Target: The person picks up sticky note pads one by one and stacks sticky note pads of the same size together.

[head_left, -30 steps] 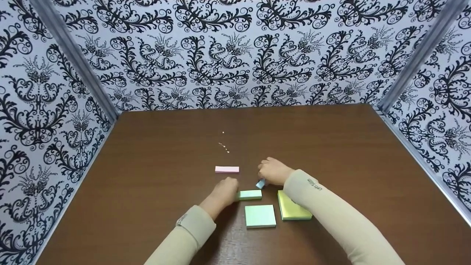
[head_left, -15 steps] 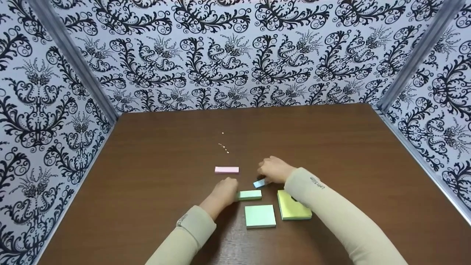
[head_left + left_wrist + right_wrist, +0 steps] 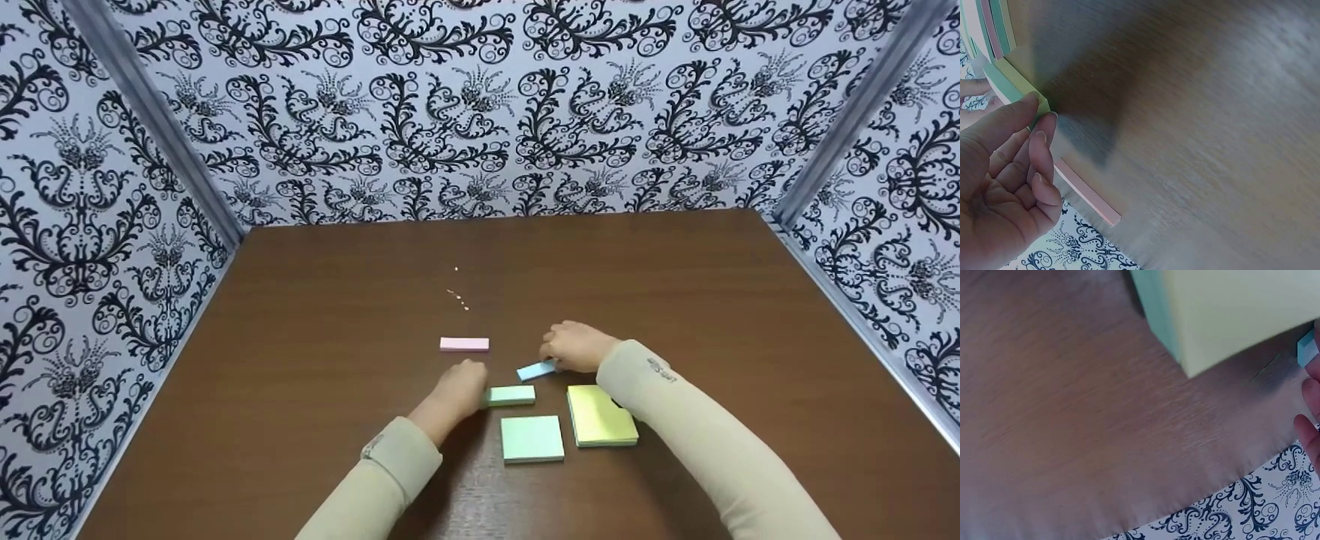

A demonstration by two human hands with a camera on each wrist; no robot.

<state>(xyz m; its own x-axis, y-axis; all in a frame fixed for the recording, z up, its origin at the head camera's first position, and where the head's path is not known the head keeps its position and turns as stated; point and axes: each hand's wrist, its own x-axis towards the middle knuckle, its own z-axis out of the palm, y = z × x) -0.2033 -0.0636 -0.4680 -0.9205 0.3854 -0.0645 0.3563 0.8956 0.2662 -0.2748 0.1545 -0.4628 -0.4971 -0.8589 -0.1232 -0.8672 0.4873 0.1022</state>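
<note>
In the head view my left hand [image 3: 461,386] grips the left end of a narrow green sticky-note pad [image 3: 512,395] on the table. Its thumb and index finger pinch that pad's end in the left wrist view. Beyond and to the right, my right hand [image 3: 577,346] holds the right end of a narrow light-blue sticky-note pad [image 3: 535,370], slightly slanted. Only fingertips [image 3: 1311,394] of the right hand and a corner of the blue pad [image 3: 1307,349] show in the right wrist view. A narrow pink sticky-note pad [image 3: 464,344] lies farther back.
Nearer the front lie a square green sticky-note pad [image 3: 532,439] and, right of it, a yellow-topped stack of square notes [image 3: 600,420], partly under the right sleeve. Small pale specks [image 3: 461,302] dot the brown table [image 3: 337,300]. Patterned walls [image 3: 480,112] enclose the back and sides.
My right hand has shifted slightly right. The blue pad has turned to lie closer to sideways, and more of it shows. The left hand and green pad have stayed put.
</note>
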